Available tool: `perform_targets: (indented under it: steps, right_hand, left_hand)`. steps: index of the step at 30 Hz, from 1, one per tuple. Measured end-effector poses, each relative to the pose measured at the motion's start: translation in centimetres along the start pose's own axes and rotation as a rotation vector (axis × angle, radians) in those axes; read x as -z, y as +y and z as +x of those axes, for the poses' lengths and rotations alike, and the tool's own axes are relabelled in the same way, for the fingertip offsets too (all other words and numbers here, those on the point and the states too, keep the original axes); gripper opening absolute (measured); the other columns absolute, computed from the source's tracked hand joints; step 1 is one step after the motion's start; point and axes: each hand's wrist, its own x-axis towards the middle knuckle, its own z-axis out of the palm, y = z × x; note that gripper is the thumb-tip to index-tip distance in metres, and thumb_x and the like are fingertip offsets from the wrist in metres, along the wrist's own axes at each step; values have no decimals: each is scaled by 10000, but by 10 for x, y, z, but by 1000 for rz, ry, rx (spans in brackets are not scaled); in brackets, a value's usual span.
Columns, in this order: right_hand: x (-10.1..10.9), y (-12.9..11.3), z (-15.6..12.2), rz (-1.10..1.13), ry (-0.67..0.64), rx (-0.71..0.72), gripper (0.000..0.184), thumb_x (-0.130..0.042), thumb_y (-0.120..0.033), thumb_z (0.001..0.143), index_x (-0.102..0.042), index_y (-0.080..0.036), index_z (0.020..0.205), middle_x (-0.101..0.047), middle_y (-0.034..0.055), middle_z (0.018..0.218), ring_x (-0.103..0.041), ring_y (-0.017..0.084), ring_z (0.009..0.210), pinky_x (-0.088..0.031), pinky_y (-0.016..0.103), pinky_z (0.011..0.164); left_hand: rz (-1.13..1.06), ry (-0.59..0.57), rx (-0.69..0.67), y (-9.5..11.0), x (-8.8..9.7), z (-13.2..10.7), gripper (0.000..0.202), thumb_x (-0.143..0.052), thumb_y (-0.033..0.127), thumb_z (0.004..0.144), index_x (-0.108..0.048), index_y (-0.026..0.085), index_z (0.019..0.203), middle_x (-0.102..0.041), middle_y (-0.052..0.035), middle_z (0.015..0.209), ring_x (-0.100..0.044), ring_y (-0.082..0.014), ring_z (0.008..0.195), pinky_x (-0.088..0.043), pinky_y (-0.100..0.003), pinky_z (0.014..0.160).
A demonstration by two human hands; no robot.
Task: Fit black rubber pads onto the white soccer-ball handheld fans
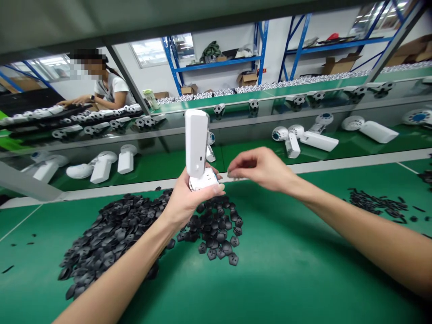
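Observation:
My left hand [184,198] is closed around the round base of a white plastic device [196,141], with its long flat handle standing upright above the fingers. The handle has a small dark slot near its lower end. To the right of the device, my right hand [258,168] is apart from it, thumb and fingertips pinched together. Whatever may be between those fingertips is too small to make out. Under my left hand lies a heap of black pentagon-shaped pieces [118,225], with a looser spread of the same pieces [219,229] to its right.
Thin black strips [374,202] lie on the green table [286,270] at right. Beyond its pale edge, a green conveyor [236,166] carries white devices [319,139]. A shelf behind holds football-patterned ones [297,100]. A co-worker [113,87] stands at far left, near blue racks [219,65].

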Motion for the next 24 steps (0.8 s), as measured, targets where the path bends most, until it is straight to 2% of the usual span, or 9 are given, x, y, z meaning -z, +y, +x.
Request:
perform_targets:
  steps: [2,4,7,11,18,21,24]
  right_hand:
    - [-3,-16,-6,321,100,-4,178,-918,-289,772,-829,-181,883,-819,27,836,-766,178,786,-598,276,743]
    - [-9,-27,-11,544,64,-56,281,-998,-305,675,-816,-180,848,-811,21,811,-768,172,763,-633,288,763]
    - [-21,-32,-16,724,5,-125,341,-1041,-315,621,-797,-167,807,-801,19,779,-769,162,744,-653,290,773]
    - [-31,-29,-16,783,0,-131,349,-1053,-276,604,-794,-158,805,-799,16,763,-767,153,736,-652,271,756]
    - [-39,-30,-17,790,15,-178,450,-1078,-313,541,-759,-137,805,-769,9,716,-742,147,668,-659,300,734]
    - [-39,-29,-16,789,-12,-188,472,-1082,-289,520,-733,-143,802,-749,-9,680,-751,154,659,-668,308,733]
    - [-37,-27,-14,781,-38,-188,490,-1086,-276,495,-711,-152,786,-734,-21,654,-754,163,641,-663,302,692]
  left_hand:
    - [66,29,-85,-5,1,0,492,-1029,324,680,-721,182,1037,-717,-51,974,-701,-181,820,-695,-312,718]
    - [47,59,-141,-10,2,-1,536,-1026,447,682,-747,182,1055,-730,-58,972,-696,-175,769,-661,-279,654]
    - [-56,99,-158,-12,2,-3,666,-999,627,634,-776,173,1069,-747,-82,1004,-696,-187,754,-603,-264,592]
    - [-59,103,-178,-10,1,-6,756,-953,720,631,-781,162,1112,-746,-94,1018,-674,-185,736,-552,-263,588]
    - [-85,142,-157,-18,4,-9,679,-954,712,645,-764,185,1030,-733,-82,981,-693,-230,879,-557,-260,645]
    - [-47,140,-165,-18,3,-10,716,-932,760,626,-772,186,1022,-711,-76,933,-659,-207,803,-526,-257,598]
    - [97,119,-202,-13,3,-12,786,-846,858,636,-798,176,1023,-678,-70,885,-573,-170,724,-471,-253,568]
